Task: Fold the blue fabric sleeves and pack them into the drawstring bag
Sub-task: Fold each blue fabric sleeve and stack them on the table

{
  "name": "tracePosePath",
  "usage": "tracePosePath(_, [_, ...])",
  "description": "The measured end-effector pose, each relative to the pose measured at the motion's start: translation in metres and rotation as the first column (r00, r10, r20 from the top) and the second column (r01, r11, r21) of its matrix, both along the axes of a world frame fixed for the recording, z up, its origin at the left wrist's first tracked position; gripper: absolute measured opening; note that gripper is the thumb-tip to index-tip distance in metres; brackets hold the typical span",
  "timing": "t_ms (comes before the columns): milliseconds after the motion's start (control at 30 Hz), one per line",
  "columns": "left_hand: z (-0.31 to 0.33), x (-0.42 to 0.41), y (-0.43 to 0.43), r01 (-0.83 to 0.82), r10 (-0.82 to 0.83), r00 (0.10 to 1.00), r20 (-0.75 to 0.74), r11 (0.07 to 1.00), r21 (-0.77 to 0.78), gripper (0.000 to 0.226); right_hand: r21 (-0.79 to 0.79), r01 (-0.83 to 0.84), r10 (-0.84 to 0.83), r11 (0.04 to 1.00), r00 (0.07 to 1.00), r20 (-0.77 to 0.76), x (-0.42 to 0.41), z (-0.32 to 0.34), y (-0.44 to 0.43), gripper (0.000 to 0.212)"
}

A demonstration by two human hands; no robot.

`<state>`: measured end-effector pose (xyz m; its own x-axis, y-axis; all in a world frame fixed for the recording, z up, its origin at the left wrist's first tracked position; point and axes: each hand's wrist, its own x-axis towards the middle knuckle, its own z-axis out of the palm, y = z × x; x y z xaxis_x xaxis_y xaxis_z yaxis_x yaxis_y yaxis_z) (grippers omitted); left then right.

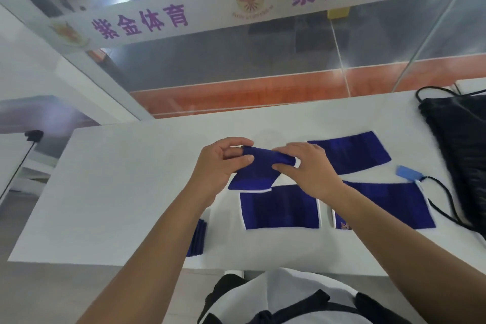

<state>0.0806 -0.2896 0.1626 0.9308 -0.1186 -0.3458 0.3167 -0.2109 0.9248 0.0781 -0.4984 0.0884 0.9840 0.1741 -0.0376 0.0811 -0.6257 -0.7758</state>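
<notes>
Both hands, left [223,163] and right [302,166], are pinching one sleeve [259,166] lengthwise between them; the bag [462,144] is lying far right.

Head-worn view, forward and down, seemingly close over table [118,179]

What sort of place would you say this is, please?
Probably a sports firm's office or workroom: a glass partition with a logo banner, and a white table with blue sleeves beside a bag.

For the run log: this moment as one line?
step: folding | left hand and right hand pinch held sleeve | flat sleeves: three on table | drawstring bag: far right on table
</notes>
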Motion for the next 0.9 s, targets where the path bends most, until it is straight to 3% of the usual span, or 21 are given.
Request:
tracePosePath(67, [0.002, -0.003, 0.002, 0.011, -0.012, 1.000, 0.025, 0.999, 0.032, 0.027, 0.051, -0.042, 0.046, 0.998, 0.997, -0.070, -0.003, 0.009, 0.002, 0.017])
tracePosePath(133, [0.007, -0.004, 0.007, 0.047, -0.081, 0.988, 0.134, 0.970, 0.237, 0.031, 0.074, -0.063, 0.071, 0.995, 0.992, -0.106, -0.006, 0.025, 0.004, 0.020])
tracePosePath(200, [0.017, -0.007, 0.015, 0.050, -0.216, 0.934, 0.285, 0.868, 0.495, 0.040, 0.094, -0.108, 0.120, 0.990, 0.984, -0.132, -0.008, 0.041, 0.004, 0.021])
tracePosePath(267, [0.032, -0.010, 0.025, 0.095, -0.337, 0.881, 0.331, 0.812, 0.576, 0.057, 0.136, -0.179, 0.201, 0.974, 0.964, -0.172, -0.010, 0.061, 0.005, 0.022])
tracePosePath(367, [0.042, -0.010, 0.039, 0.286, -0.411, 0.884, 0.222, 0.853, 0.438, 0.062, 0.379, -0.167, 0.275, 0.910, 0.928, -0.253, -0.010, 0.086, 0.000, 0.021])
tracePosePath(467, [0.033, -0.005, 0.052, 0.266, -0.274, 0.958, 0.084, 0.960, 0.089, 0.030, 0.532, -0.056, 0.276, 0.845, 0.898, -0.344, -0.010, 0.088, 0.002, 0.022])
tracePosePath(633, [0.003, -0.015, 0.070, 0.145, -0.145, 0.989, -0.039, 0.989, 0.006, 0.024, 0.559, 0.143, 0.199, 0.817, 0.839, -0.506, -0.018, 0.056, 0.027, 0.019])
tracePosePath(733, [-0.009, -0.024, 0.089, 0.131, -0.137, 0.985, -0.103, 0.989, -0.067, 0.035, 0.569, 0.241, 0.156, 0.787, 0.813, -0.560, -0.022, 0.048, 0.047, 0.022])
tracePosePath(900, [-0.016, -0.035, 0.125, 0.025, -0.034, 0.993, -0.111, 0.997, -0.079, 0.032, 0.541, 0.251, 0.182, 0.802, 0.760, -0.623, -0.015, 0.045, 0.084, 0.024])
